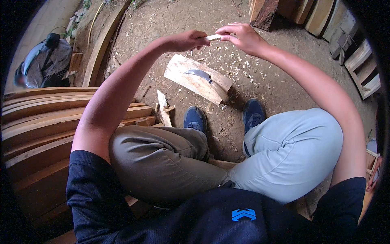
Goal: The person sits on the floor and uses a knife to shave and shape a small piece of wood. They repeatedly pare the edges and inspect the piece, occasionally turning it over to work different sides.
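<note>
Both arms reach out in front of me, and a short pale wooden stick spans the gap between my hands. My left hand is closed around its left end. At the right end, my right hand pinches it between thumb and fingers. Below the hands a wooden block lies on the ground, its top rough and light. Across that block rests a sickle-like knife with a curved blade and a wooden handle, touched by neither hand.
Pale wood shavings litter the dirt floor. Split wood pieces lie by my left shoe. Stacked planks fill the left side; timber and a wooden frame stand at the right. Another person is bent over at the far left.
</note>
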{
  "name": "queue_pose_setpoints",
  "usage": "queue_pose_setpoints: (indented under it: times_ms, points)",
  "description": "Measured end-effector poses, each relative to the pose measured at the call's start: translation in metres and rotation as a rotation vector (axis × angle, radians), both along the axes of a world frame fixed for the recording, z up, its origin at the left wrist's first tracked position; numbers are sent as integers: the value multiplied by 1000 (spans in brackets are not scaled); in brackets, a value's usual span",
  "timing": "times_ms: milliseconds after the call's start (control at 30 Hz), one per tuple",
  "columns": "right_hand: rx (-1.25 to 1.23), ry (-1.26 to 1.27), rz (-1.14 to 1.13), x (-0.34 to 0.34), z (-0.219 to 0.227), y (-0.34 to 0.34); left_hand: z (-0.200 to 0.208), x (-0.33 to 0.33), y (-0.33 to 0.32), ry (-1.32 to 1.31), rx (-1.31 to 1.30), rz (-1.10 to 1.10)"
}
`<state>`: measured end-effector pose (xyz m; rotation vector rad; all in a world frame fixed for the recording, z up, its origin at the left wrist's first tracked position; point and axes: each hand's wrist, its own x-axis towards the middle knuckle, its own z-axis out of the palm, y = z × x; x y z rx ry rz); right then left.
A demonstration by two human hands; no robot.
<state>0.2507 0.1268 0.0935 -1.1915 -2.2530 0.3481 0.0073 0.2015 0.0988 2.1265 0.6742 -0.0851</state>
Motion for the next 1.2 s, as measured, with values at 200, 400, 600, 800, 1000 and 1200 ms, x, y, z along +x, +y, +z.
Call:
queue_pose_setpoints:
  times_ms: [200, 400, 600, 800, 1000, 1200]
  points:
    - [-284, 72, -66, -2, -4, -5, -4, 1, -2, 54, 132, -17]
    - [-251, -12, -82, -6, 2, -12, 1, 4, -9, 18, 83, -31]
    - [-176, -108, -55, -5, 9, -16, 16, 11, -17, 85, -6, 20]
    - [-39, -197, -9, -6, 2, -15, 3, 5, -11, 10, 57, 9]
    - [-75, -317, -34, -11, 12, -20, 1, 2, -8, 10, 118, 3]
    - [-79, -253, -25, 0, 6, -13, 6, 8, -13, 43, 185, 6]
